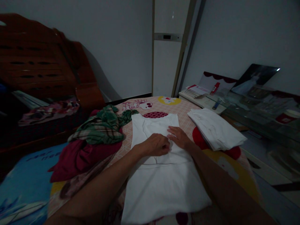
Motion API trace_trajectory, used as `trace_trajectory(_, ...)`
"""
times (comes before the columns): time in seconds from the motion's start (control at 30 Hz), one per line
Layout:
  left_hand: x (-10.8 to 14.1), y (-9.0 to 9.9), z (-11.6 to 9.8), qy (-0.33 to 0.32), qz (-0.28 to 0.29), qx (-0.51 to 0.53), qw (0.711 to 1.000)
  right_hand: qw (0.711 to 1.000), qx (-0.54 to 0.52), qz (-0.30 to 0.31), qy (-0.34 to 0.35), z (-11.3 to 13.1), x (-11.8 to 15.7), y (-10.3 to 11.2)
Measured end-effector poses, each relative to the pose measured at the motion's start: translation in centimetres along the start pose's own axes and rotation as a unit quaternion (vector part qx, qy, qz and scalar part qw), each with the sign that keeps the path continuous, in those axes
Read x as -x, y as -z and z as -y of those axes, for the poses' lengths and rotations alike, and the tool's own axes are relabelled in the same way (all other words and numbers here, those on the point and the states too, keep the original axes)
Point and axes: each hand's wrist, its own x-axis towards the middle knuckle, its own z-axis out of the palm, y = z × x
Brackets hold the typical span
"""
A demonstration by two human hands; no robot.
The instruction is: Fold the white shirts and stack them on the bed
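A white sleeveless garment [164, 187] lies spread out on a round surface with a patterned pink cloth [182, 109]. My left hand [157, 144] rests on its upper middle with the fingers curled in; whether fabric is pinched in them is hidden. Just to the right, my right hand [178, 137] lies on the same garment, fingers stretched out towards the left. The two hands are close together. On the right side of the cloth sits a folded white stack of fabric [217, 129].
Green plaid cloth [100, 125] and dark red cloth [82, 159] are heaped at the left. Beyond stands a wooden bench [37, 59]. A glass-topped cabinet [253, 109] with papers [195, 90] and a framed picture [255, 76] is at the right.
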Motion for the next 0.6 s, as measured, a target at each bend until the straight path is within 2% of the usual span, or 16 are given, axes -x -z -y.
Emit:
trace_trajectory(0.1,0.0,1.1,1.5,0.074,-0.105,0.066,0.989,0.997,0.071,0.018,0.002,1.1,0.3,-0.5)
trace_trajectory(0.17,0.1,1.7,2.6,0.111,-0.148,0.122,0.975,0.994,0.106,0.027,0.001,1.6,0.4,-0.8)
trace_trajectory(0.23,0.2,1.9,3.3,0.114,-0.132,0.173,0.969,0.991,0.13,0.032,-0.005,1.7,0.5,-1.0)
trace_trajectory(0.3,0.3,1.5,3.6,0.1,-0.077,0.201,0.971,0.99,0.138,0.034,-0.008,1.6,0.5,-1.1)
trace_trajectory(0.43,0.4,0.5,3.4,0.099,0.009,0.196,0.976,0.992,0.125,0.033,0.009,1.1,0.6,-1.0)
trace_trajectory(0.5,0.6,1.0,3.5,0.105,0.021,0.223,0.969,0.992,0.123,0.036,0.015,1.0,0.7,-0.9)
trace_trajectory(0.6,1.0,2.7,3.9,0.133,0.01,0.268,0.954,0.99,0.131,0.042,0.008,1.2,0.6,-0.9)
